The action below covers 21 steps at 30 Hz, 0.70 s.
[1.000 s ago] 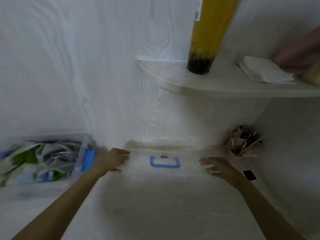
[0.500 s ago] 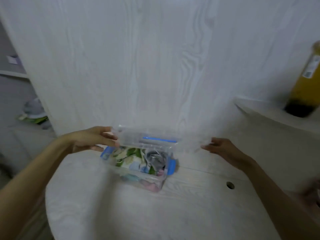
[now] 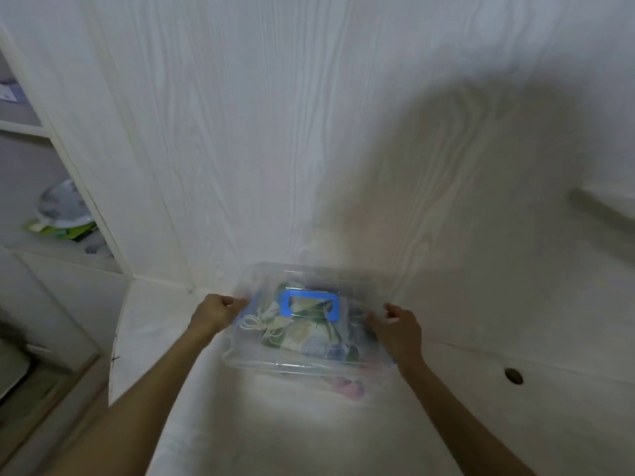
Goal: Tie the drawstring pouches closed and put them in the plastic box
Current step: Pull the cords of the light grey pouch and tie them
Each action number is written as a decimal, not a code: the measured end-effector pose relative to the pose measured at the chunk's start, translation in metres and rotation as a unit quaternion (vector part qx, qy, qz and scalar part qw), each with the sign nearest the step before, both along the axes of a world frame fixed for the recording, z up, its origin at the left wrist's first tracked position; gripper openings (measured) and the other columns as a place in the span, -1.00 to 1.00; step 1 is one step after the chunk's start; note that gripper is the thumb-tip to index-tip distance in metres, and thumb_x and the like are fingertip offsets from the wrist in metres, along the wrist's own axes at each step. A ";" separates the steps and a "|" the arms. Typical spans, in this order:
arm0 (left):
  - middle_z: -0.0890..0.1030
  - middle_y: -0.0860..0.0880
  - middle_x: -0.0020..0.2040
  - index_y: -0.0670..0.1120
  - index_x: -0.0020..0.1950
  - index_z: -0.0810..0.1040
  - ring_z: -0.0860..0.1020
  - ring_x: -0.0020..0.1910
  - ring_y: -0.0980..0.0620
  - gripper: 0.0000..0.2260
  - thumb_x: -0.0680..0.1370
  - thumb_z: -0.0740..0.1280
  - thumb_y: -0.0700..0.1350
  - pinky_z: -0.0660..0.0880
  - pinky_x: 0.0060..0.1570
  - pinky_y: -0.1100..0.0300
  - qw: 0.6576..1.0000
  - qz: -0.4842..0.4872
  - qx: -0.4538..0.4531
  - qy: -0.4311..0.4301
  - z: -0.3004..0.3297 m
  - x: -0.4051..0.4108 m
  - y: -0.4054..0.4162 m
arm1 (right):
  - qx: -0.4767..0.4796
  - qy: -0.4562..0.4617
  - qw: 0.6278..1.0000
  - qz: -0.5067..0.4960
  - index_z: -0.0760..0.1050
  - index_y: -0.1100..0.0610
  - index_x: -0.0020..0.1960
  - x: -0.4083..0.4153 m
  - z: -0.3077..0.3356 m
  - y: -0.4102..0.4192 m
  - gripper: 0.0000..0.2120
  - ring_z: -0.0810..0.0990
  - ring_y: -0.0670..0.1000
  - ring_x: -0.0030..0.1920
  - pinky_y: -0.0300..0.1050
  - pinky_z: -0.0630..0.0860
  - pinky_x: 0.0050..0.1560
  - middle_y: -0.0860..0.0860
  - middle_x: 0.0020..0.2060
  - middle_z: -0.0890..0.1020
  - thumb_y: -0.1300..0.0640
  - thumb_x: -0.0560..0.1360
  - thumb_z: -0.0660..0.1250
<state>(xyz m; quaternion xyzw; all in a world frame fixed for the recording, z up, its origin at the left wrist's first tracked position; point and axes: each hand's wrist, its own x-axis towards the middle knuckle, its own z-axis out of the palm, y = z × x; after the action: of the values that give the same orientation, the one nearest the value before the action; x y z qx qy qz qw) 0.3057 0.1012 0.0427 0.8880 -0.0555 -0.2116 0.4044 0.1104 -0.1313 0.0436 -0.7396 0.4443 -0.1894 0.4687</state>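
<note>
A clear plastic box point(image 3: 240, 355) stands on the white desk against the back wall. Its clear lid point(image 3: 309, 273) with a blue handle point(image 3: 311, 305) lies on top of it. Through the lid I see several patterned drawstring pouches point(image 3: 302, 334) with a white cord point(image 3: 254, 324) and a pink one low at the front. My left hand point(image 3: 216, 312) grips the lid's left edge with curled fingers. My right hand point(image 3: 398, 329) holds the lid's right edge, fingers curled over it.
The white wood-grain desk point(image 3: 309, 424) has a cable hole point(image 3: 513, 376) at the right. Its left edge drops off beside a shelf unit point(image 3: 62, 231) holding a few items. A shelf edge point(image 3: 601, 204) juts out at the far right.
The view swung left to the box. I carried the clear lid from the desk over the box, and it now lies on top with both hands at its ends.
</note>
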 end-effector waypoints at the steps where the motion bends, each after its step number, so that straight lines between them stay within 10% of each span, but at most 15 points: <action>1: 0.62 -0.18 -0.17 -0.14 -0.11 0.65 0.58 -0.12 -0.16 -0.68 0.50 0.35 0.13 0.38 -0.15 0.14 1.000 -0.002 0.006 -0.011 -0.008 0.003 -0.002 | -0.017 -0.008 1.000 -0.010 0.54 0.27 0.20 0.001 -0.002 0.000 -0.53 0.59 0.15 0.09 -0.08 0.48 0.02 0.22 0.07 0.61 0.00 0.41 0.45; 7: 0.65 -0.17 -0.06 -0.08 -0.03 0.65 0.59 0.02 -0.17 -0.61 0.52 0.24 0.22 0.47 0.01 0.07 0.994 -0.068 0.064 -0.053 -0.020 0.021 -0.016 | -0.040 0.056 0.997 -0.021 0.50 0.10 0.28 -0.002 -0.018 -0.012 -0.51 0.58 0.09 0.14 -0.08 0.48 0.17 0.08 0.21 0.56 -0.10 0.43 0.39; 15: 0.67 -0.09 -0.09 -0.03 -0.01 0.67 0.60 -0.07 -0.10 -0.54 0.49 0.23 0.31 0.44 -0.09 0.15 0.986 -0.091 0.117 -0.072 -0.025 0.026 -0.026 | -0.120 0.109 0.987 0.014 0.60 0.05 0.07 -0.009 -0.020 -0.015 -0.70 0.64 0.11 -0.21 -0.04 0.59 -0.16 0.10 -0.16 0.68 -0.12 0.51 0.28; 21: 0.56 -0.16 0.17 -0.03 0.22 0.58 0.46 0.21 -0.20 -0.50 0.46 0.29 0.28 0.43 0.12 0.02 0.983 -0.059 0.129 -0.116 -0.030 0.024 -0.028 | -0.255 0.216 0.940 0.065 0.51 0.12 0.17 -0.011 -0.034 -0.018 -0.64 0.49 0.14 0.09 -0.08 0.43 -0.11 0.10 0.07 0.51 -0.12 0.58 0.14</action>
<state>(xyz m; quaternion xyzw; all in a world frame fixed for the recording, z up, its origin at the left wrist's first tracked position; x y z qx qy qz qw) 0.3296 0.0729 0.0126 0.9464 -0.1268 -0.1364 0.2639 0.0992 -0.1493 0.0094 -0.8848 0.4225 -0.1012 0.1681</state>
